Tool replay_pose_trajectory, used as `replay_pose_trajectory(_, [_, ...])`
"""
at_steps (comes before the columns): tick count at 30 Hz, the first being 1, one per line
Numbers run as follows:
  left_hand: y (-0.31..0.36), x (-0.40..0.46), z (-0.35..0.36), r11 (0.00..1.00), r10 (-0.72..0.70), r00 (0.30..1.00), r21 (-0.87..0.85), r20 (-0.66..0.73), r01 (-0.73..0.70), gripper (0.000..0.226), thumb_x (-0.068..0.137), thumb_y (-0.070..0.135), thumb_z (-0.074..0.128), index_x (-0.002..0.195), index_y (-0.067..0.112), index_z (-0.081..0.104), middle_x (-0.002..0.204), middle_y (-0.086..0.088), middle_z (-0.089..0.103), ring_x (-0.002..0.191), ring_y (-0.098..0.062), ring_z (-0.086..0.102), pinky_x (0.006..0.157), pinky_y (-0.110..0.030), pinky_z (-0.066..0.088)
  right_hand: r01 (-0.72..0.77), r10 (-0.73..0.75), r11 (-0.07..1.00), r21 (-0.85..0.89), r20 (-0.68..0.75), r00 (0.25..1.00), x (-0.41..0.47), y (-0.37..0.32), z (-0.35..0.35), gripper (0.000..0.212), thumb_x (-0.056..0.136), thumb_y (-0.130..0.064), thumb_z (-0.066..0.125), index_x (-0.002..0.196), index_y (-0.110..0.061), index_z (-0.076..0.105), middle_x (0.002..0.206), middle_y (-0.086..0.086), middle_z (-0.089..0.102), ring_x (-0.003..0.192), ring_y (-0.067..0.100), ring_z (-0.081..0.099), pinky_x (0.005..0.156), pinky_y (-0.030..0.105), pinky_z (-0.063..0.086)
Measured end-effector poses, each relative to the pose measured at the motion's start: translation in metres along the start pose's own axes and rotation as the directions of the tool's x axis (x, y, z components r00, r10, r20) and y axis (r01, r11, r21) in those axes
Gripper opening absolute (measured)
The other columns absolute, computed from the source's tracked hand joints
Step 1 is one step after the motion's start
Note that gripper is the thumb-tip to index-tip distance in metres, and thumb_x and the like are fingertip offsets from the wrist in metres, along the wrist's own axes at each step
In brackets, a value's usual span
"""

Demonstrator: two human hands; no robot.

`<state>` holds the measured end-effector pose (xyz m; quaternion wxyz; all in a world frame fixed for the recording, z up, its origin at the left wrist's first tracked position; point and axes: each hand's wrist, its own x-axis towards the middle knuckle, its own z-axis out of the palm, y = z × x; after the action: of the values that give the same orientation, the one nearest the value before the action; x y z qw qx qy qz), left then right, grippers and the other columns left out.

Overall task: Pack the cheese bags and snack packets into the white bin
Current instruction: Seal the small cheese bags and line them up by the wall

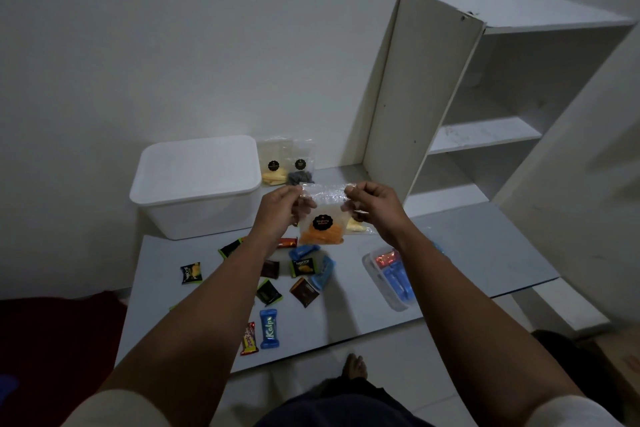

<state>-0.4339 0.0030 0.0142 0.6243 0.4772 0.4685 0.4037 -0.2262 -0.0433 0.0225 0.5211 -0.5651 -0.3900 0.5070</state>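
I hold a clear bag with orange cheese shreds and a black round label up over the grey board. My left hand pinches its top left corner and my right hand pinches its top right corner. The white bin stands at the back left of the board. Two more labelled bags lean against the wall behind it: one with yellow cheese, one with dark contents. Another bag with pale cheese lies under my right hand. Several snack packets are scattered below, among them a blue Kalpa packet.
A clear tray with blue and red packets sits at the right of the grey board. A white shelf unit rises at the back right. A dark red cloth lies at the left, and my foot shows below.
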Motion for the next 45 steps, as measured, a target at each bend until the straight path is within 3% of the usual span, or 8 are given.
replay_pose_trajectory(6, [-0.002,0.0,0.003,0.994,0.029,0.999,0.103,0.014,-0.031,0.024,0.105,0.019,0.052,0.091,0.01,0.069,0.086,-0.007,0.077,0.076,-0.015,0.066,0.088,-0.04,0.056,0.021,-0.02,0.999,-0.028,0.022,1.0,-0.003,-0.002,0.011,0.012,0.092,-0.015,0.073,0.095,-0.005,0.07,0.079,0.01,0.07,0.075,0.018,0.071,0.066,0.024,0.057])
replay_pose_trajectory(10, [-0.004,0.0,0.005,0.99,0.042,0.999,0.133,0.017,-0.044,0.022,0.103,0.022,0.056,0.092,0.009,0.071,0.086,-0.006,0.078,0.076,-0.014,0.067,0.085,-0.036,0.057,0.051,-0.052,0.991,-0.126,-0.008,0.999,-0.002,-0.001,0.016,0.009,0.096,-0.015,0.068,0.096,-0.007,0.068,0.082,0.014,0.069,0.065,0.01,0.068,0.056,0.016,0.049])
replay_pose_trajectory(17, [-0.005,-0.002,0.003,0.973,0.105,0.993,0.199,0.059,-0.115,0.018,0.102,0.016,0.058,0.092,0.009,0.071,0.082,-0.005,0.075,0.081,-0.016,0.069,0.083,-0.029,0.059,0.044,-0.036,0.984,-0.172,0.05,0.998,-0.001,0.0,0.019,0.022,0.09,-0.021,0.076,0.093,0.001,0.072,0.078,0.007,0.072,0.076,0.017,0.073,0.068,0.026,0.055])
replay_pose_trajectory(21, [-0.003,-0.004,0.003,0.968,0.103,0.993,0.223,0.064,-0.115,0.018,0.101,0.018,0.059,0.095,0.005,0.071,0.083,-0.009,0.075,0.079,-0.013,0.07,0.078,-0.024,0.057,0.051,-0.037,0.977,-0.205,0.071,0.997,0.0,0.004,0.023,0.012,0.093,-0.022,0.073,0.089,-0.01,0.071,0.078,0.004,0.073,0.079,0.018,0.073,0.079,0.037,0.053])
replay_pose_trajectory(32, [0.005,-0.009,0.007,0.963,0.122,0.989,0.231,0.086,-0.139,0.013,0.099,0.019,0.064,0.093,0.013,0.075,0.076,0.001,0.071,0.068,-0.003,0.066,0.065,-0.012,0.052,0.073,-0.045,0.969,-0.237,0.122,0.992,-0.001,-0.001,0.024,0.02,0.092,-0.019,0.074,0.093,0.001,0.073,0.077,0.002,0.074,0.074,0.011,0.068,0.082,0.037,0.054])
replay_pose_trajectory(37, [0.002,-0.011,0.009,0.971,0.096,0.992,0.21,0.083,-0.111,0.023,0.102,0.017,0.055,0.089,0.015,0.074,0.075,-0.001,0.073,0.073,-0.011,0.068,0.07,-0.02,0.054,0.121,-0.086,0.949,-0.292,0.129,0.988,0.001,0.001,0.028,0.013,0.094,-0.019,0.07,0.085,-0.012,0.075,0.074,0.006,0.071,0.072,0.018,0.065,0.08,0.041,0.053])
replay_pose_trajectory(40, [0.0,-0.011,0.006,0.963,0.11,0.99,0.238,0.084,-0.127,0.027,0.104,0.017,0.051,0.088,0.016,0.073,0.077,-0.003,0.073,0.076,-0.014,0.069,0.072,-0.022,0.055,0.109,-0.071,0.949,-0.296,0.137,0.988,0.002,0.001,0.028,0.015,0.093,-0.019,0.072,0.087,-0.006,0.074,0.076,0.009,0.071,0.073,0.019,0.066,0.083,0.046,0.055])
replay_pose_trajectory(45, [-0.004,-0.006,-0.002,0.941,0.151,0.987,0.301,0.046,-0.158,0.033,0.106,0.027,0.05,0.081,0.016,0.069,0.074,0.0,0.07,0.071,-0.012,0.065,0.078,-0.031,0.056,0.089,-0.055,0.959,-0.269,0.132,0.99,-0.001,0.002,0.022,0.016,0.092,-0.022,0.074,0.088,-0.007,0.075,0.078,0.009,0.073,0.075,0.019,0.067,0.079,0.039,0.051])
